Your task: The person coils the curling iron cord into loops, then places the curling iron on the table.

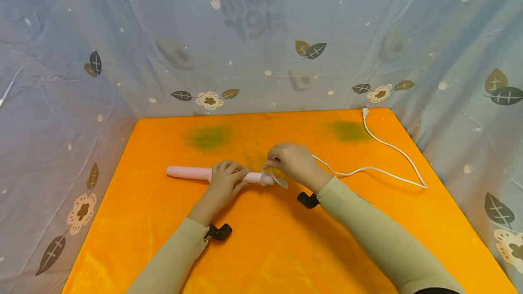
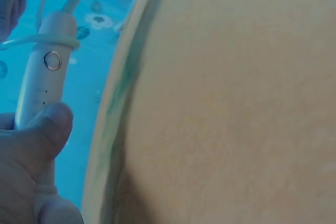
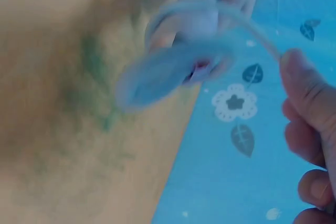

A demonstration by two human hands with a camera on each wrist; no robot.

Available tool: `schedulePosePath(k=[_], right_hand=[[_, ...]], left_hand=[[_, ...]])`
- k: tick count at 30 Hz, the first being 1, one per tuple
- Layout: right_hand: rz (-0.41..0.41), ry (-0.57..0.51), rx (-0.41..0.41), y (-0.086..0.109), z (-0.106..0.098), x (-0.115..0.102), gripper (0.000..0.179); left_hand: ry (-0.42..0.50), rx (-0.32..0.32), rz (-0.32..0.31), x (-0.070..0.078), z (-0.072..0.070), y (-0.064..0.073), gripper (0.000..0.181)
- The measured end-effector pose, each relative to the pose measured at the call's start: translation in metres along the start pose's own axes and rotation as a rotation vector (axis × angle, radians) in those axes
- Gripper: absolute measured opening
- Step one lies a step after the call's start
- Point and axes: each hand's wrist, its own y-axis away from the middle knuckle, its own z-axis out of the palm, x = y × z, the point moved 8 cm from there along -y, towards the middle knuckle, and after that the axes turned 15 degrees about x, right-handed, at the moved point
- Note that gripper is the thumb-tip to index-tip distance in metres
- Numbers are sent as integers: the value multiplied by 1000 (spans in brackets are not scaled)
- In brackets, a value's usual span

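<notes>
A pink curling iron (image 1: pixel 189 173) lies crosswise over the orange table, its barrel pointing left. My left hand (image 1: pixel 222 183) grips its handle, thumb laid along the near side. The left wrist view shows a round button (image 2: pixel 53 60) and small dots on that handle. A white power cord (image 3: pixel 247 22) loops around the handle's right end. Thumb and forefinger of my right hand (image 1: pixel 296 162) pinch the cord just beyond this loop. One bend of the cord (image 1: pixel 282 183) sticks out past the handle end and looks blurred in the right wrist view.
The rest of the cord (image 1: pixel 380 169) runs right across the orange tabletop (image 1: pixel 245 248), curving back to a plug (image 1: pixel 365 112) at the far right edge. Patterned curtains (image 1: pixel 261 58) stand behind and on both sides. Black wrist mounts (image 1: pixel 220 232) jut from both sleeves.
</notes>
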Motion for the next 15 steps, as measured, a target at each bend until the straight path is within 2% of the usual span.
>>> schedulePosePath(k=[6,10,15], right_hand=[[50,-38,-3,-3,7,17,16],[94,-90,-13,0,16,29,12],[150,-133,-18,3,25,40,16]], left_hand=[[45,40,49,7,-8,2,34],[67,73,66,9,-13,5,34],[92,134,71,10,-23,7,37]])
